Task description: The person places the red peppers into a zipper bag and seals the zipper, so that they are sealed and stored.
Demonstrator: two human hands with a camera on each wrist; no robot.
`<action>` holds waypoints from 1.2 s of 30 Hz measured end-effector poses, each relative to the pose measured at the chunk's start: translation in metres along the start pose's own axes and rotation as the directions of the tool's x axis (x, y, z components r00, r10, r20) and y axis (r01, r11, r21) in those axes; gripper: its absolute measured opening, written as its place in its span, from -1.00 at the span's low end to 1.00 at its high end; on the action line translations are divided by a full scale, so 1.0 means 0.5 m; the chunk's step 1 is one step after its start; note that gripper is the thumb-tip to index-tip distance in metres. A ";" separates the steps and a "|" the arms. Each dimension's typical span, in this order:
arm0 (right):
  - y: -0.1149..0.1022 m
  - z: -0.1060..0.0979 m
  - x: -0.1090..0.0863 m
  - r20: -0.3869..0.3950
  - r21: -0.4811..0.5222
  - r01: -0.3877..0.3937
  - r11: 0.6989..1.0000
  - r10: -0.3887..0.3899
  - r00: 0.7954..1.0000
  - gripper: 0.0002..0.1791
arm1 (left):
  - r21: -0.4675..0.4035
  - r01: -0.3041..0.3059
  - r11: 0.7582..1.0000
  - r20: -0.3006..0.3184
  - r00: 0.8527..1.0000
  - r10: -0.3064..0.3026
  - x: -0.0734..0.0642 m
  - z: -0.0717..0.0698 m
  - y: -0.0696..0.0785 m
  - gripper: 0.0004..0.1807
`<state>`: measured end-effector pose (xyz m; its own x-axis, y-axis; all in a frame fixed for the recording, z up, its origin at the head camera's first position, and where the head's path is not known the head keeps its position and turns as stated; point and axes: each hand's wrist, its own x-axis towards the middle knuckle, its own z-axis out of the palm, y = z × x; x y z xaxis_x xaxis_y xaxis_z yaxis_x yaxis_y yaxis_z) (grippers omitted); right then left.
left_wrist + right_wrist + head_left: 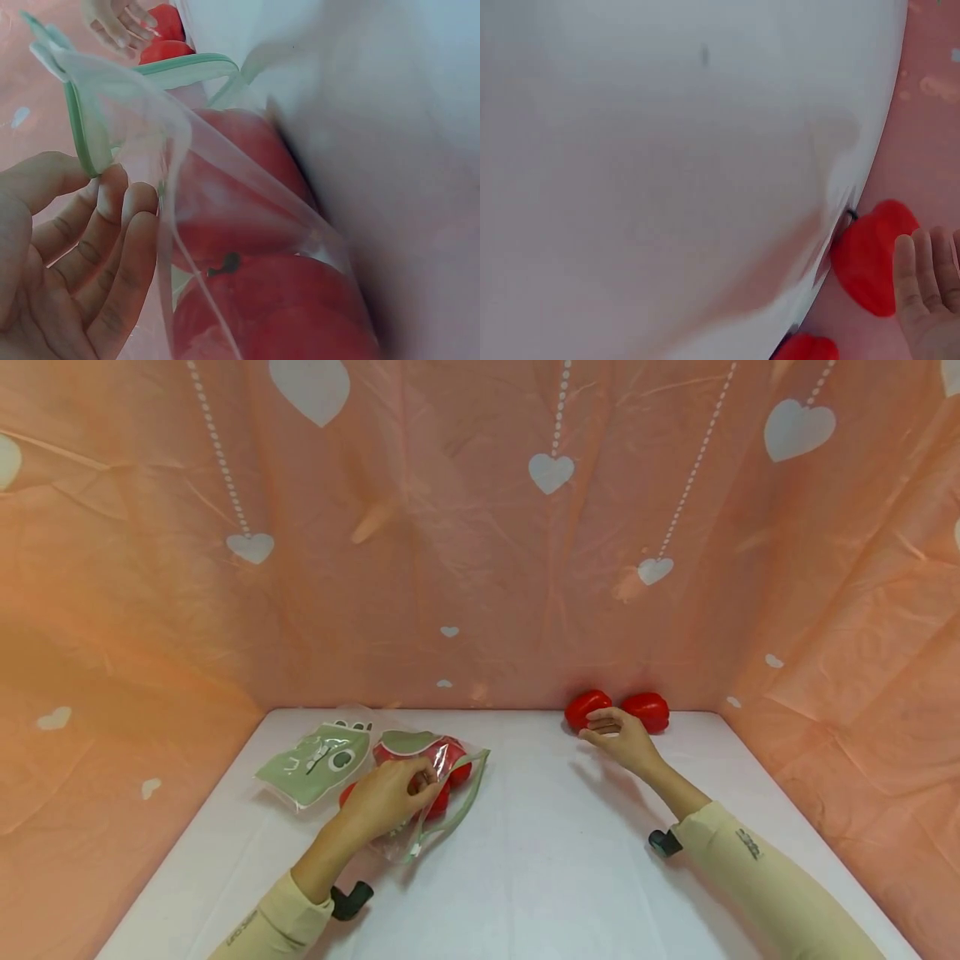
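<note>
My left hand (pixel 386 800) pinches the green-trimmed edge of a clear zip bag (pixel 471 806) between thumb and fingertips. The bag's mouth gapes toward the right. Inside it lie several red bell peppers (pixel 232 180), partly behind the film; one shows a dark stem in the left wrist view. My right hand (pixel 622 742) is at the back right with its fingers extended, beside a red bell pepper (pixel 585 707). Another red bell pepper (pixel 648 712) lies just right of it. In the right wrist view the fingers (pixel 905 274) overlap the nearer pepper (pixel 870 255); contact is unclear.
A second clear bag with a green cartoon face (pixel 311 768) lies flat at the back left. The white table (pixel 540 852) ends at an orange-pink cloth wall (pixel 480 577) with white hearts, which also rises at both sides. Dark wrist mounts (pixel 351 900) stick out below the sleeves.
</note>
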<state>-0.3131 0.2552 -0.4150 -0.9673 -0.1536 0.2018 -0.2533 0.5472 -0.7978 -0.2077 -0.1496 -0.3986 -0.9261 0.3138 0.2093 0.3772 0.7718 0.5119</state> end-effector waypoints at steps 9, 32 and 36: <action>0.012 -0.022 0.023 -0.080 -0.088 -0.019 0.996 0.011 0.997 -0.51 | 0.000 0.020 1.000 0.008 1.000 -0.020 0.000 0.000 0.000 -0.86; 0.030 -0.041 0.083 -0.056 -0.135 -0.157 0.978 0.151 0.987 -0.18 | -0.004 -0.003 1.000 0.003 1.000 0.003 -0.002 0.001 -0.003 -0.87; 0.032 -0.040 0.089 -0.038 -0.127 -0.174 0.976 0.171 0.985 -0.17 | -0.015 -0.002 1.000 0.008 1.000 0.002 -0.002 0.002 -0.003 -0.87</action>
<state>-0.3601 0.2737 -0.4072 -0.9961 -0.0265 0.0843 -0.0805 0.6657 -0.7419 -0.2074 -0.1505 -0.4001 -0.9252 0.3201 0.2038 0.3793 0.7630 0.5234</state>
